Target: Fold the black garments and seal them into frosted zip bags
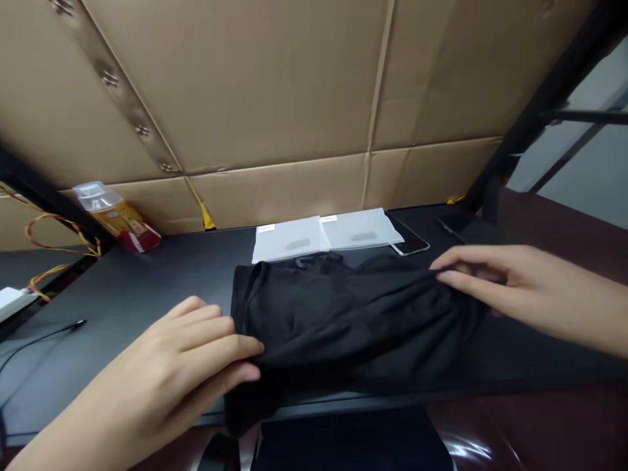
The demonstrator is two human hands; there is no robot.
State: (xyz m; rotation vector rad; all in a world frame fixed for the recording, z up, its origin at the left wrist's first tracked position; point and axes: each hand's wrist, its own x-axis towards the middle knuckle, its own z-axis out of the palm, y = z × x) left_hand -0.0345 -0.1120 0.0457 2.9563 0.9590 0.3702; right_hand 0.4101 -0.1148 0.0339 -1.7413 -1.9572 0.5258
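A black cloth garment (pixel 338 320) lies crumpled across the front of the dark tabletop, with part of it hanging over the front edge. Its exact kind is hard to make out; short dark strips show at its far edge. My left hand (pixel 191 366) pinches the garment's near left side between thumb and fingers. On the other side, my right hand (pixel 495 281) grips the right part between thumb and forefinger, and the fabric runs in folds from one hand to the other.
Behind the garment lie white sheets or packets (pixel 289 237) and a phone (pixel 409 235). A drink bottle (pixel 120 219) leans at the back left. There are a black cable (pixel 59 330), a white power block (pixel 14 301) and a cardboard wall (pixel 275 98). The table (pixel 122 294) ends near me.
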